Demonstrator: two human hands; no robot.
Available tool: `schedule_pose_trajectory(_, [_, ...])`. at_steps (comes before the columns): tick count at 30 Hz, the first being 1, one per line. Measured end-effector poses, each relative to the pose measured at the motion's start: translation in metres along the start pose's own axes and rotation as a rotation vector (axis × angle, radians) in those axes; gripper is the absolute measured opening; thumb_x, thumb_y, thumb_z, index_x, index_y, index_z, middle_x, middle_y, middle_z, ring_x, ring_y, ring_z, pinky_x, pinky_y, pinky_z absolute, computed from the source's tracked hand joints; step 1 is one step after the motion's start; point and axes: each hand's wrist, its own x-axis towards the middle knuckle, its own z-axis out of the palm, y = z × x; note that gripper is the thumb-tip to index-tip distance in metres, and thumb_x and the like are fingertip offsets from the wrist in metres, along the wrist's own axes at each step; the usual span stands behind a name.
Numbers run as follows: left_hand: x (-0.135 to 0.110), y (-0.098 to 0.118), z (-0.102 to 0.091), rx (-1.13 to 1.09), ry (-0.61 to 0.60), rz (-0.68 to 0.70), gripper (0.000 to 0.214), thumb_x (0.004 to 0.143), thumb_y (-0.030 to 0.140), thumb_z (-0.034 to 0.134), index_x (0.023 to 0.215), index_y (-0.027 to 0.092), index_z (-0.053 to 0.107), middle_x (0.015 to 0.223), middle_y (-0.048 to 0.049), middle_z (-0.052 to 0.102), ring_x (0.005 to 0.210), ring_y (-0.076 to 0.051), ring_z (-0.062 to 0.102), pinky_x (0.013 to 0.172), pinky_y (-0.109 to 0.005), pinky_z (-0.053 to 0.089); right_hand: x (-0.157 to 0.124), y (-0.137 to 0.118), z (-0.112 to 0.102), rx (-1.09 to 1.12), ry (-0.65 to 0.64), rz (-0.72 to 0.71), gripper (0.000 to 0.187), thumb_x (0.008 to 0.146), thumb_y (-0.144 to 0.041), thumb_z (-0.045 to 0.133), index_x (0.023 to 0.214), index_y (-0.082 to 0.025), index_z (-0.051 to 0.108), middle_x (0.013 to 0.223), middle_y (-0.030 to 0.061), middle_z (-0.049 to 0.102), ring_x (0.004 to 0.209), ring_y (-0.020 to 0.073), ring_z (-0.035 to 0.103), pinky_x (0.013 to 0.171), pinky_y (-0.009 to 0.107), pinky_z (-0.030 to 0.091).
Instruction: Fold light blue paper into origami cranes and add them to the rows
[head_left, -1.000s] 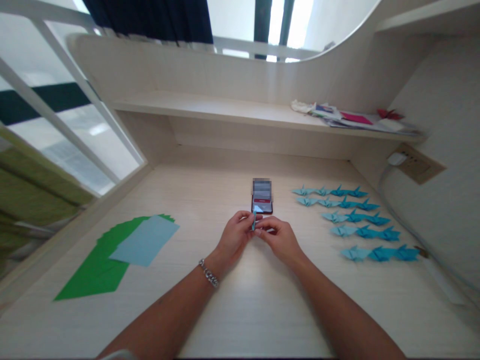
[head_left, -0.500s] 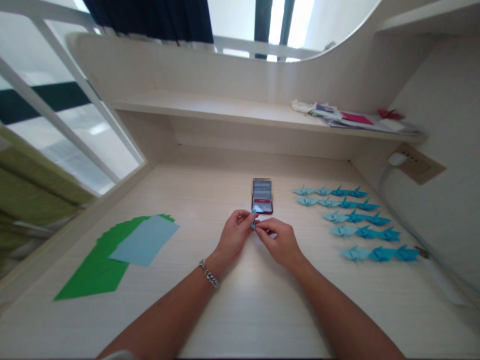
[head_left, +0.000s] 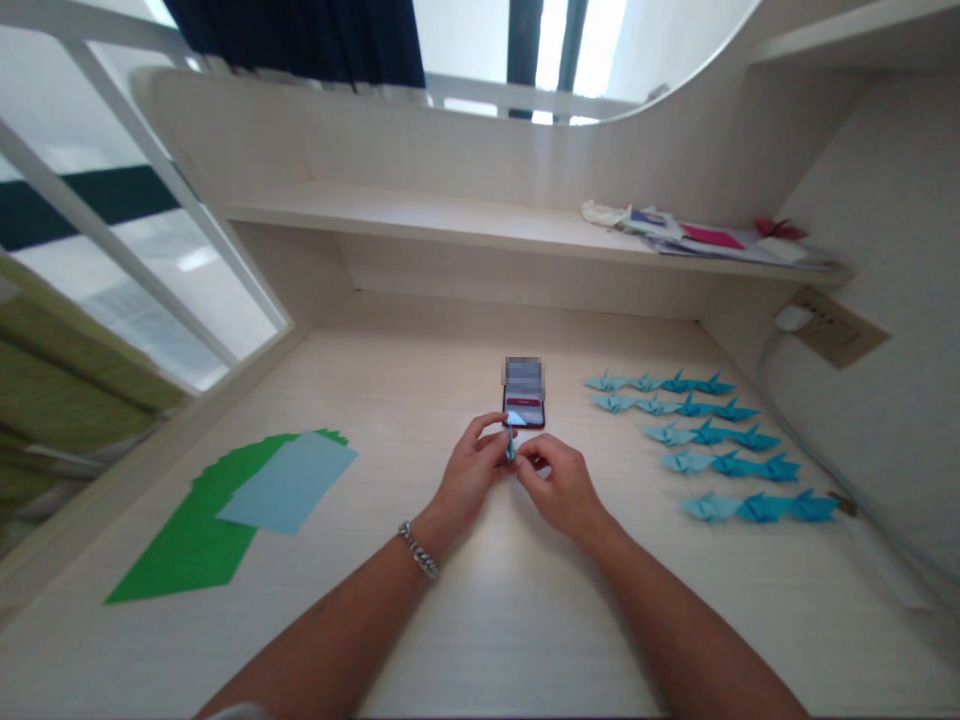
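A small folded piece of blue paper [head_left: 511, 444] stands upright between my hands, just in front of the phone [head_left: 523, 393]. My left hand [head_left: 474, 462] pinches it from the left, its index finger stretched towards the phone. My right hand [head_left: 553, 478] is closed, with thumb and fingertips pressed together at the paper's lower right edge. The fingers partly hide the paper, so its full shape does not show. Several light and darker blue origami cranes [head_left: 709, 434] sit in rows to the right of my right hand.
At the left lies a fan of green paper sheets [head_left: 180, 540] with light blue paper [head_left: 300, 485] on top. A shelf [head_left: 420, 215] spans the back and carries papers [head_left: 705, 237] at its right. A cable [head_left: 780, 420] runs from the wall socket [head_left: 840, 328] along the right side.
My left index finger has lifted away from the folded paper and reaches further forward, so more of the paper shows. My right hand has barely shifted; the cranes and sheets stay put.
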Motion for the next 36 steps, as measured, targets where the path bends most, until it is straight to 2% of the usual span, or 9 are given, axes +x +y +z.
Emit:
schedule_pose_trajectory(3, [-0.003, 0.004, 0.003, -0.009, -0.078, -0.042, 0.041, 0.072, 0.034, 0.07, 0.108, 0.017, 0.06, 0.099, -0.0099, 0.065, 0.077, -0.016, 0.063, 0.072, -0.033, 0.053, 0.0, 0.0, 0.0, 0.015, -0.008, 0.028, 0.008, 0.078, -0.016, 0.054, 0.077, -0.018, 0.062, 0.075, 0.0015, 0.062, 0.068, 0.0133, 0.056, 0.063, 0.024, 0.044])
schedule_pose_trajectory(6, [-0.005, 0.006, 0.004, 0.012, -0.13, -0.055, 0.038, 0.073, 0.034, 0.071, 0.103, 0.014, 0.06, 0.098, -0.0118, 0.066, 0.081, -0.018, 0.064, 0.072, -0.031, 0.053, 0.001, 0.001, 0.0, 0.054, -0.009, 0.078, 0.009, 0.078, -0.018, 0.054, 0.076, -0.017, 0.062, 0.075, 0.0018, 0.063, 0.067, 0.0135, 0.056, 0.063, 0.025, 0.044])
schedule_pose_trajectory(13, [-0.006, 0.009, -0.003, 0.002, -0.247, -0.068, 0.036, 0.069, 0.019, 0.073, 0.101, 0.016, 0.058, 0.103, -0.0117, 0.065, 0.092, -0.023, 0.063, 0.081, -0.041, 0.052, 0.005, 0.003, -0.006, 0.278, 0.031, 0.25, 0.008, 0.075, -0.022, 0.055, 0.073, -0.016, 0.06, 0.068, 0.0009, 0.061, 0.062, 0.0138, 0.056, 0.058, 0.024, 0.045])
schedule_pose_trajectory(16, [-0.004, 0.008, -0.005, 0.013, -0.226, -0.087, 0.036, 0.064, 0.013, 0.072, 0.097, 0.016, 0.059, 0.099, -0.0107, 0.066, 0.088, -0.024, 0.064, 0.077, -0.042, 0.053, 0.005, 0.003, -0.007, 0.261, 0.044, 0.233, 0.005, 0.074, -0.021, 0.056, 0.073, -0.016, 0.059, 0.068, 0.0008, 0.061, 0.062, 0.0137, 0.055, 0.058, 0.024, 0.045])
schedule_pose_trajectory(19, [-0.004, 0.005, -0.004, 0.042, -0.192, -0.084, 0.032, 0.064, 0.014, 0.071, 0.094, 0.017, 0.058, 0.095, -0.0095, 0.066, 0.085, -0.023, 0.065, 0.073, -0.041, 0.054, 0.002, 0.0, -0.008, 0.191, 0.024, 0.161, 0.005, 0.074, -0.019, 0.056, 0.073, -0.017, 0.06, 0.07, 0.0011, 0.062, 0.062, 0.0134, 0.055, 0.059, 0.024, 0.045])
schedule_pose_trajectory(24, [-0.003, 0.0, -0.004, 0.116, -0.14, -0.025, 0.032, 0.063, 0.016, 0.074, 0.088, 0.018, 0.054, 0.08, -0.0034, 0.066, 0.072, -0.017, 0.065, 0.065, -0.03, 0.054, 0.001, -0.001, -0.007, 0.184, -0.013, 0.081, 0.006, 0.076, -0.021, 0.057, 0.076, -0.017, 0.063, 0.073, 0.002, 0.063, 0.065, 0.0139, 0.056, 0.062, 0.025, 0.046])
schedule_pose_trajectory(26, [-0.002, 0.0, -0.005, 0.112, -0.109, -0.018, 0.035, 0.06, 0.016, 0.076, 0.086, 0.018, 0.052, 0.077, -0.0015, 0.065, 0.065, -0.015, 0.065, 0.062, -0.029, 0.054, 0.003, 0.003, -0.007, 0.257, 0.007, 0.132, 0.011, 0.078, -0.024, 0.056, 0.081, -0.017, 0.065, 0.077, 0.0034, 0.065, 0.068, 0.015, 0.059, 0.063, 0.026, 0.047])
schedule_pose_trajectory(30, [-0.001, 0.004, -0.006, 0.077, -0.087, -0.074, 0.039, 0.06, 0.016, 0.076, 0.088, 0.02, 0.049, 0.084, -0.0034, 0.067, 0.063, -0.018, 0.067, 0.063, -0.034, 0.055, 0.009, 0.013, -0.006, 0.34, 0.118, 0.281, 0.022, 0.081, -0.03, 0.056, 0.093, -0.018, 0.068, 0.089, 0.006, 0.069, 0.076, 0.0171, 0.061, 0.064, 0.027, 0.048])
schedule_pose_trajectory(36, [-0.003, 0.003, -0.003, 0.201, -0.066, -0.058, 0.032, 0.062, 0.025, 0.074, 0.087, 0.018, 0.056, 0.073, -0.0039, 0.067, 0.063, -0.021, 0.067, 0.056, -0.033, 0.053, 0.01, 0.019, -0.001, 0.557, -0.021, 0.426, 0.032, 0.072, -0.038, 0.066, 0.096, -0.017, 0.071, 0.077, 0.0043, 0.069, 0.063, 0.0158, 0.059, 0.057, 0.027, 0.047])
